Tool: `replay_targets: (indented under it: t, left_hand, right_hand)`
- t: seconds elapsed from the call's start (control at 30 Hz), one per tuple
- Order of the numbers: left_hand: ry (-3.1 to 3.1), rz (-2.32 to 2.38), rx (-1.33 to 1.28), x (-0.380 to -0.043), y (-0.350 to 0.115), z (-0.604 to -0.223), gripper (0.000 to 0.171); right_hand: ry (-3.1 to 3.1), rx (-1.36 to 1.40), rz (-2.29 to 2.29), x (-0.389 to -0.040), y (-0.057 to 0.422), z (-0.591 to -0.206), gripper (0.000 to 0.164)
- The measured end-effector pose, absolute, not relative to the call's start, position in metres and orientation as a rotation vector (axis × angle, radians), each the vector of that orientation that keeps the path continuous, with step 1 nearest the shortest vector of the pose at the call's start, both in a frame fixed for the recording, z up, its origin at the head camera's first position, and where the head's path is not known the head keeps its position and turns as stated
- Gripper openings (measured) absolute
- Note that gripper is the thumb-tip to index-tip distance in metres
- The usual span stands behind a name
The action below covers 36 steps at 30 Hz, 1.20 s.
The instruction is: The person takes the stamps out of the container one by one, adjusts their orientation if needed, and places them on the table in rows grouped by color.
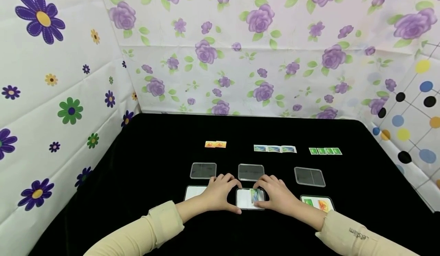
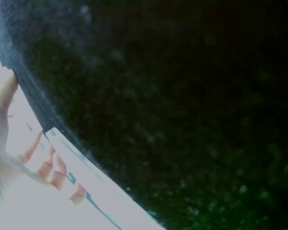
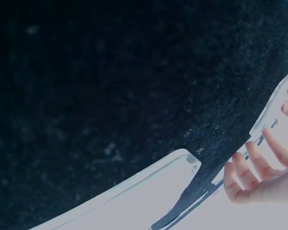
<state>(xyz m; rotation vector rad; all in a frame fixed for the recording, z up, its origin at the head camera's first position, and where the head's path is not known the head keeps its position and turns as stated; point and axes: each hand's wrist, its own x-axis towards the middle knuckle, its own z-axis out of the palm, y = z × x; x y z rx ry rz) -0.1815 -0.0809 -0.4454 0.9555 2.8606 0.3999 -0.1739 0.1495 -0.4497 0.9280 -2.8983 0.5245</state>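
Observation:
In the head view, both hands are at a shallow white-bottomed tray (image 1: 243,198) in the front middle. My left hand (image 1: 220,194) spans its left side, forefinger at the far corner and thumb at the near corner. On the right half of the tray stands a small blue-green picture card (image 1: 255,196). My right hand (image 1: 277,195) has its forefinger at the card's top edge and its thumb over the bottom, holding it between them. In the wrist views, the left fingers (image 2: 59,167) and right fingers (image 3: 259,165) show against overexposed white; the card is not visible there.
Beyond the hands lie three transparent trays (image 1: 203,170). Farther back are two orange cards (image 1: 215,144), three blue-green cards (image 1: 275,149) and several green cards (image 1: 325,151). A left front tray (image 1: 194,192) is partly hidden; the right front tray (image 1: 315,198) bears green and orange cards.

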Motion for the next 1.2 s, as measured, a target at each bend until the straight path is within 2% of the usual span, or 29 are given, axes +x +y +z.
replay_targets:
  t: [0.63,1.2]
  left_hand:
    - [2.881,0.438,1.027,-0.1814,-0.0820,-0.4459,0.066]
    - [2.862,0.452,0.974,-0.1818,-0.0805,-0.4453,0.067]
  right_hand:
    - [-2.884,0.937,0.484,-0.1746,0.1446,-0.4466,0.037]
    - [-2.875,0.984,0.632,-0.1720,0.1424,-0.4446,0.040]
